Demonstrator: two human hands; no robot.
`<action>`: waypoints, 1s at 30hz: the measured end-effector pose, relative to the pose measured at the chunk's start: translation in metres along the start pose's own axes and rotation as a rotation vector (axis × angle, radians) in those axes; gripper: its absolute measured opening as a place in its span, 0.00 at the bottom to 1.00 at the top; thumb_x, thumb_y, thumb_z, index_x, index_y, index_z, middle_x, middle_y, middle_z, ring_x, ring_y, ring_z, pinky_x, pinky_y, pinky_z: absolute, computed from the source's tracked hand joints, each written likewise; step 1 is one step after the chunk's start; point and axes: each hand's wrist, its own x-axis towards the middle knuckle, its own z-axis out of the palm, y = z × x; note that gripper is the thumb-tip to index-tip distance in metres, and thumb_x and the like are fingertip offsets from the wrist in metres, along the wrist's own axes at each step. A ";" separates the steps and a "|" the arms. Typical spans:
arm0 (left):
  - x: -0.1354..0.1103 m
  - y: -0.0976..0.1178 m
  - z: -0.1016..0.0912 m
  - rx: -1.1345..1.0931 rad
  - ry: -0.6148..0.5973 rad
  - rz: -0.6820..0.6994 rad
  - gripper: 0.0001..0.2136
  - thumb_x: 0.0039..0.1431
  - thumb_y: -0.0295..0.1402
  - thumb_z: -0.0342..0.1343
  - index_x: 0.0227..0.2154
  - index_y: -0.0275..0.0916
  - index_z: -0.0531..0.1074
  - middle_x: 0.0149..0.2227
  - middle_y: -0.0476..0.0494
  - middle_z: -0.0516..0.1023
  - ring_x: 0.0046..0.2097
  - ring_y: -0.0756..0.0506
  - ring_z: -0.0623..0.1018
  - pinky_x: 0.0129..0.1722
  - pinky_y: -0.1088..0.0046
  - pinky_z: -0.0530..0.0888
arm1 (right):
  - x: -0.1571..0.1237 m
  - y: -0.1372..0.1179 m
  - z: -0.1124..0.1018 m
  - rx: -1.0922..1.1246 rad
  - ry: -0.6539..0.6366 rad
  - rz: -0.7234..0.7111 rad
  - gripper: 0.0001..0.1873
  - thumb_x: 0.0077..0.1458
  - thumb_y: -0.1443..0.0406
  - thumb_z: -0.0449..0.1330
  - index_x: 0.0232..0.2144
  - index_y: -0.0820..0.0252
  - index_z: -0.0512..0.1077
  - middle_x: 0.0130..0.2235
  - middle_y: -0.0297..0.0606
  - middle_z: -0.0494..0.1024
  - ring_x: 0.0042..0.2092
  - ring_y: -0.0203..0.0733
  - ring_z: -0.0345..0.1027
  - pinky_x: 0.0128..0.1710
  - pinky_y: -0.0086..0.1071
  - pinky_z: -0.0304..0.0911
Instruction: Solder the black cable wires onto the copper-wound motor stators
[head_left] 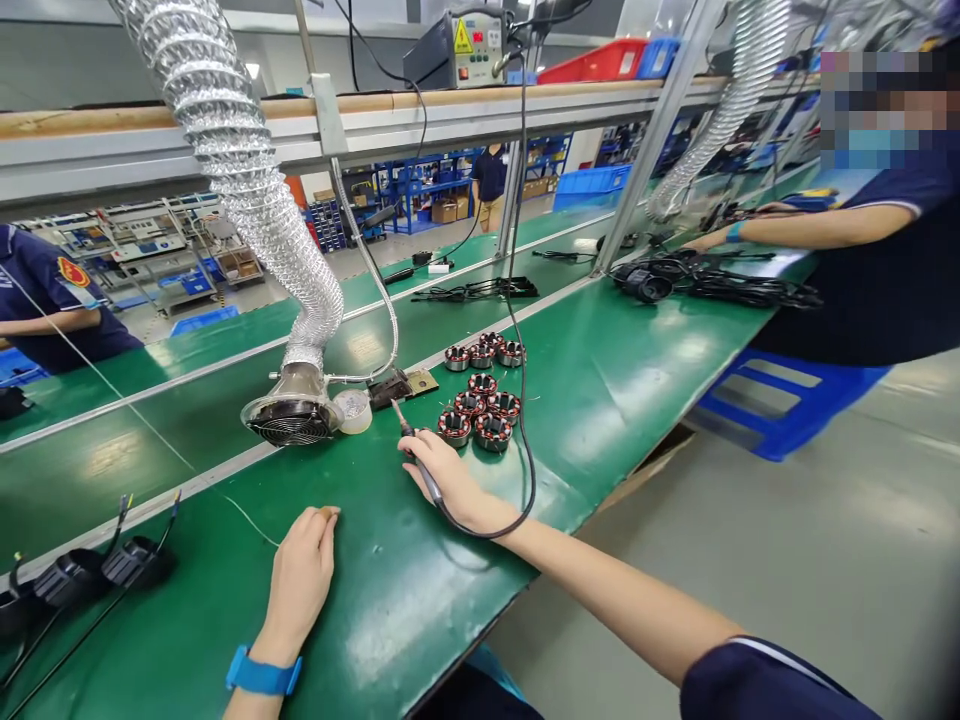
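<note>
Copper-wound stators (474,432) sit clustered mid-frame on the green workbench mat (600,420); right hand (442,480) grips a soldering iron (429,482) pen-style, tip just beside them; left hand (298,585) has fingertips pressed together, pinching something too small to tell

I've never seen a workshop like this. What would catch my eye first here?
A wide, silvery ribbed hose curves down from above to a round grilled mouth over the green workbench. Beside it sits a cluster of copper-wound motor stators, and just in front of them the right hand grips a soldering iron.
</note>
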 end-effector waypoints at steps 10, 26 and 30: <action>-0.003 0.024 -0.008 -0.253 0.005 0.068 0.08 0.67 0.31 0.49 0.42 0.41 0.73 0.38 0.45 0.73 0.34 0.49 0.74 0.34 0.72 0.71 | -0.057 -0.038 -0.005 0.420 -0.017 -0.176 0.20 0.57 0.77 0.54 0.49 0.52 0.65 0.44 0.39 0.68 0.48 0.42 0.64 0.49 0.37 0.64; -0.003 0.029 -0.029 -0.112 -0.141 -0.019 0.08 0.60 0.34 0.58 0.41 0.39 0.74 0.30 0.50 0.69 0.28 0.50 0.68 0.29 0.74 0.65 | -0.025 -0.063 0.013 0.512 -0.141 0.047 0.25 0.54 0.66 0.67 0.51 0.54 0.61 0.47 0.40 0.64 0.45 0.43 0.67 0.47 0.38 0.67; 0.002 0.011 -0.037 -0.167 -0.171 -0.121 0.10 0.62 0.35 0.55 0.44 0.41 0.75 0.33 0.48 0.71 0.26 0.51 0.64 0.27 0.74 0.63 | -0.017 -0.059 0.019 0.511 -0.201 -0.005 0.25 0.53 0.68 0.67 0.51 0.55 0.62 0.48 0.40 0.64 0.43 0.41 0.67 0.46 0.35 0.66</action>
